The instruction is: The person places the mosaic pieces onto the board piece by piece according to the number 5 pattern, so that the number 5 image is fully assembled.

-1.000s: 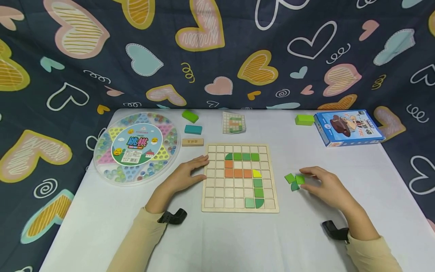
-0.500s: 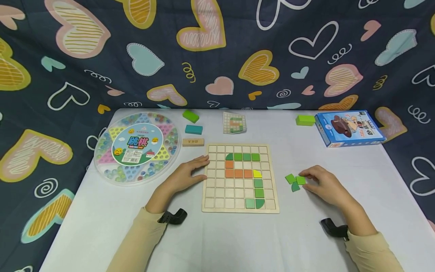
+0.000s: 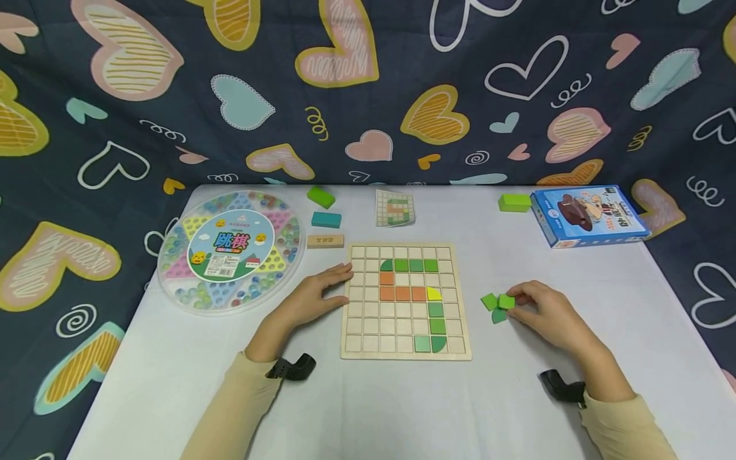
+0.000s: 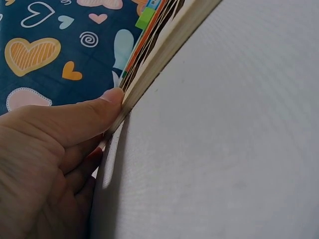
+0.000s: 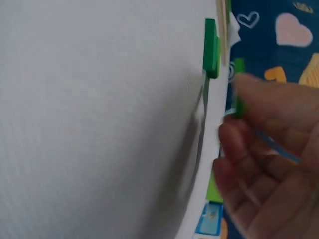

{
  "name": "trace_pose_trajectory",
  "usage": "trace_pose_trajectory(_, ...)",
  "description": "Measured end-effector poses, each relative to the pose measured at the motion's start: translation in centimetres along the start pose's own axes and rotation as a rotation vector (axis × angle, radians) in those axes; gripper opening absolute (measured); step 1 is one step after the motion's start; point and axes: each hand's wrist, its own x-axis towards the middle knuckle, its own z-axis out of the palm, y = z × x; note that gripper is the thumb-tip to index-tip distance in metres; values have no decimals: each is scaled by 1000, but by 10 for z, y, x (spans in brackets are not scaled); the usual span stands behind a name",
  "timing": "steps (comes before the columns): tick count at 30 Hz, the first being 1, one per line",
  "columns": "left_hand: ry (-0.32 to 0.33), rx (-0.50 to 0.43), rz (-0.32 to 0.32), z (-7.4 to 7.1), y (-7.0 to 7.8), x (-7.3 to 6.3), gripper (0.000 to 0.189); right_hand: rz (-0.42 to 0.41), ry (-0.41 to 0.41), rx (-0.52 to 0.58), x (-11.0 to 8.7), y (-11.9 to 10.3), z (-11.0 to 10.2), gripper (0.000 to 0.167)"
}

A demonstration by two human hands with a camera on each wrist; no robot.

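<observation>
A wooden grid board (image 3: pixel 370 326) lies mid-table, with green, orange and yellow tiles set in some squares. My left hand (image 3: pixel 313 295) rests against its left edge, fingers extended; in the left wrist view the thumb (image 4: pixel 112 102) touches the board's side. Right of the board, my right hand (image 3: pixel 549 316) pinches a green square tile (image 3: pixel 506 301) between thumb and fingers, slightly raised off the table. Beside it lie another green square tile (image 3: pixel 489 301) and a dark green quarter-round tile (image 3: pixel 498 316). The right wrist view shows the pinched tile (image 5: pixel 239 64), blurred, near the thumb.
A Chinese checkers set (image 3: pixel 230 294) with marbles sits at left. Near it are a green block (image 3: pixel 321 197), a teal block (image 3: pixel 326 220) and a wooden block (image 3: pixel 325 241). A pattern card (image 3: pixel 395 208) lies behind the board. Back right are a green block (image 3: pixel 514 203) and blue box (image 3: pixel 589 216).
My right hand has taken hold of the green square tile and lifted it slightly, tilting it. The left hand stays at the board's edge.
</observation>
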Motion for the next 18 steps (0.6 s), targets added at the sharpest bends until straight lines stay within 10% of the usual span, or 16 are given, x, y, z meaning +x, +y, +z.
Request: trace_pose_trajectory(18,11,-7,23,0,0,0,56,-298,3,155,-3,-66,25,30)
